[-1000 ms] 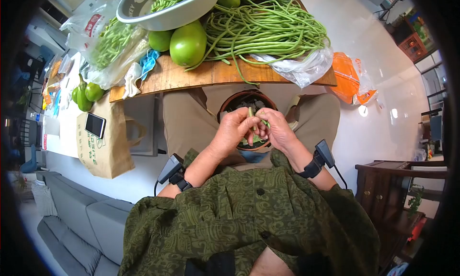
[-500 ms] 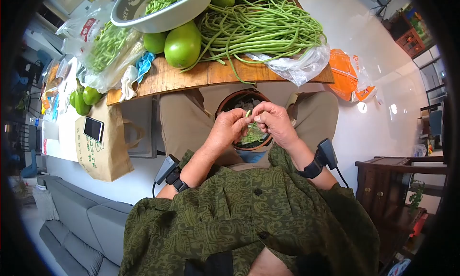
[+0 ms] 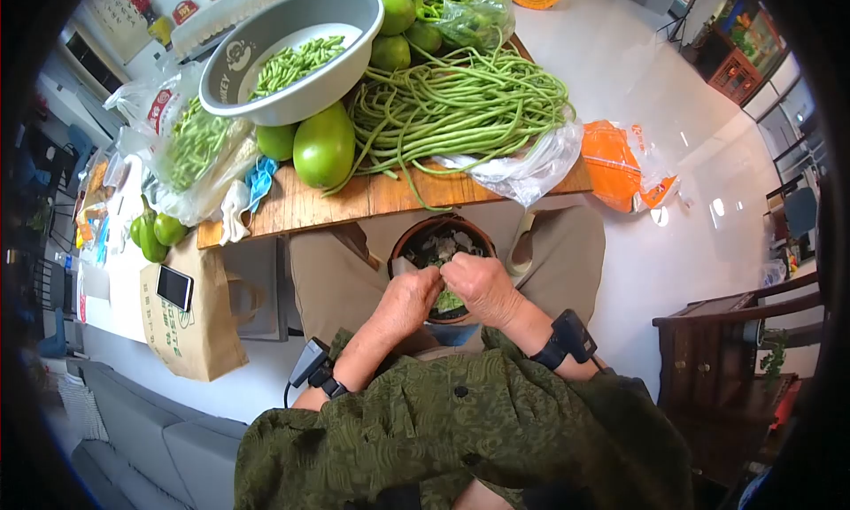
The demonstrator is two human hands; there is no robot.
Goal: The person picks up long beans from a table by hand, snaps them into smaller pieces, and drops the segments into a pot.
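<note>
My left hand (image 3: 412, 299) and my right hand (image 3: 481, 287) meet with closed fingers above a round brown-rimmed bin (image 3: 395, 255) between the knees. Their fingertips are pinched together and hide what is between them; a short piece of green bean showed at the left fingertips half a second ago. Pale and green scraps (image 3: 450, 301) lie in the bin. On the wooden table ahead is a heap of long green beans (image 3: 460, 107). A grey basin (image 3: 221, 89) holds short cut bean pieces (image 3: 297, 67), propped at the table's left over green gourds.
A large green gourd (image 3: 324, 147) lies near the edge of the wooden table (image 3: 292, 200). Bagged beans (image 3: 197, 142) are at the left. A phone (image 3: 174, 288) rests on a paper bag (image 3: 190, 337). An orange bag (image 3: 611, 166) is right of the table.
The view has tilted up, showing more of the basin and table. My hands have turned knuckles-up and drawn closer together over the bin; the green bean piece is no longer visible.
</note>
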